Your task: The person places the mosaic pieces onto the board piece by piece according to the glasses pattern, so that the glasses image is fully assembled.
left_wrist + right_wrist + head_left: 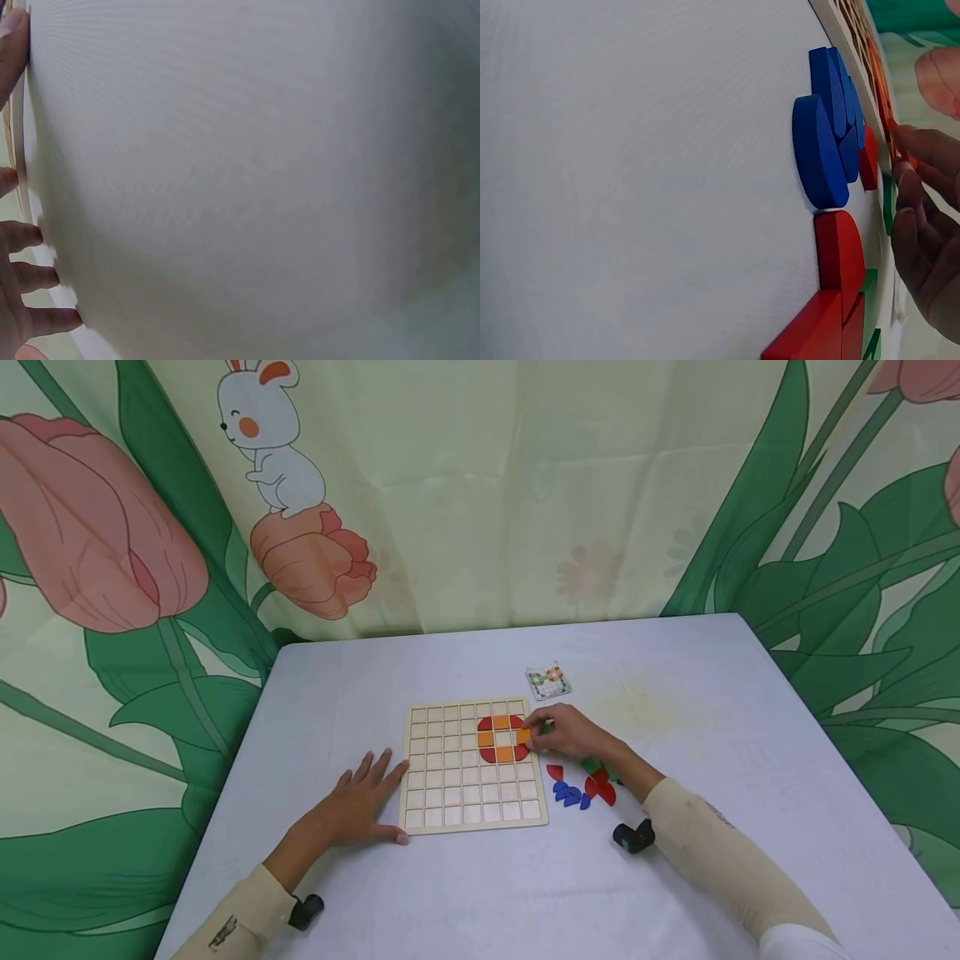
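A wooden grid board lies on the table, with red rounded pieces and orange square pieces forming a ring in its upper right cells. My right hand is at the board's right edge, thumb and fingers pinching an orange square block on the ring's right side. In the right wrist view those fingertips meet over the orange, partly hiding it. My left hand lies flat with spread fingers, index fingertip and thumb at the board's left edge.
Right of the board lie several blue pieces, red pieces and green pieces. A small pattern card sits behind the board's right corner. A floral curtain hangs beyond the table's back edge.
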### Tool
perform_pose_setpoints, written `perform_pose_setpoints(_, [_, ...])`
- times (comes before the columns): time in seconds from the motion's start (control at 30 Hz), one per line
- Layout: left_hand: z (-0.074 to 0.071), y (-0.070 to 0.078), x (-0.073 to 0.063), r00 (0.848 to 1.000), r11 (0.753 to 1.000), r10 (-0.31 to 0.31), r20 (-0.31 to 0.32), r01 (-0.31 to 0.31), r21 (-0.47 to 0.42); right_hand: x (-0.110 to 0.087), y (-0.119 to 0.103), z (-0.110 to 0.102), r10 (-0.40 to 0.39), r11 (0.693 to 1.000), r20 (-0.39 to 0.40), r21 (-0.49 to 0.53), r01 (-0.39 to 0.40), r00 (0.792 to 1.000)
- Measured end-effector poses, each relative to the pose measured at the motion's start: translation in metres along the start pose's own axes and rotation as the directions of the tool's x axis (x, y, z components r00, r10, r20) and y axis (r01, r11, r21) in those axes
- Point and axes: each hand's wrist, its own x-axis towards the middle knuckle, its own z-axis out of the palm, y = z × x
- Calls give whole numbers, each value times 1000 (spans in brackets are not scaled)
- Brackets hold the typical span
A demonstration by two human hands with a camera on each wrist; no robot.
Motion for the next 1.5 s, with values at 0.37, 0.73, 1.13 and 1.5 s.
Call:
perform_pose_setpoints(0.37, [0,0,0,1000,1000,6,-4,-6,5,5,-7,2,0,1000,10,-26,0,1000])
perform_pose_setpoints(0.73, [2,-1,2,1000,1000,-10,7,10,11,8,-8,0,7,999,28,-38,-6,1000])
perform_pose_setpoints(1.13, [2,-2,2,1000,1000,-3,-6,3,8,12,-17,-4,84,989,33,-125,-80,996])
perform_pose_setpoints(1.5, [1,-1,1,1000,1000,-3,-2,3,2,15,-16,-3,105,983,19,-152,-101,994])
